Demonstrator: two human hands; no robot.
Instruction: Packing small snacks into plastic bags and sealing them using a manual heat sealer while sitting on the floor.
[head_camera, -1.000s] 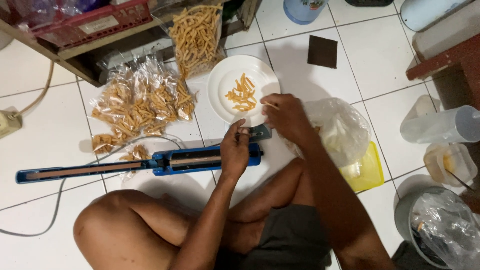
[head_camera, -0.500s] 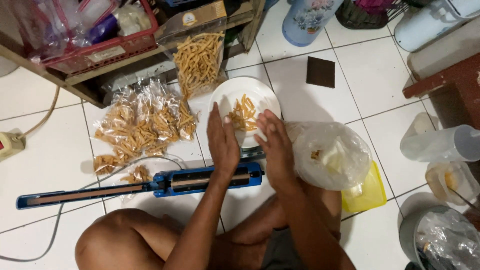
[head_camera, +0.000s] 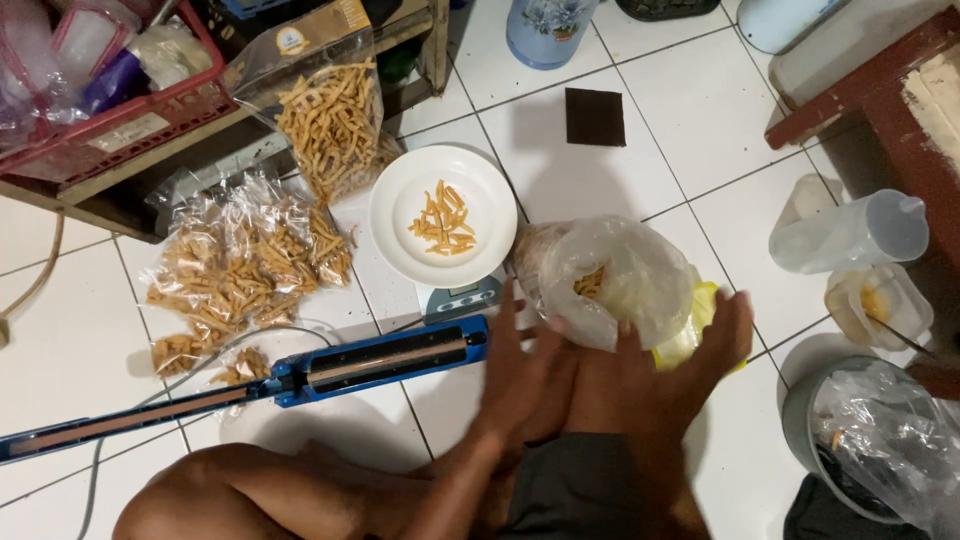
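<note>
**Both hands at the clear plastic bag on the tiled floor**

We see a clear plastic bag (head_camera: 625, 275) with a few fried snack sticks inside, lying on the white floor tiles (head_camera: 700, 100) just right of the white plate (head_camera: 400, 245). Our right hand (head_camera: 690, 350) is spread open against the bag's lower right side, over a yellow container (head_camera: 700, 310) beneath it. Our left hand (head_camera: 525, 360) lies open, fingers loose, at the bag's lower left edge; both are blurred, and neither is closed around anything.

The plate carries a small heap of sticks and sits on a small digital scale (head_camera: 460, 298). A blue bag sealer (head_camera: 240, 385) stretches away to the left. Beyond it lie small sealed snack packets (head_camera: 240, 265), and a large bag of sticks (head_camera: 335, 120) leans at the shelf.
</note>
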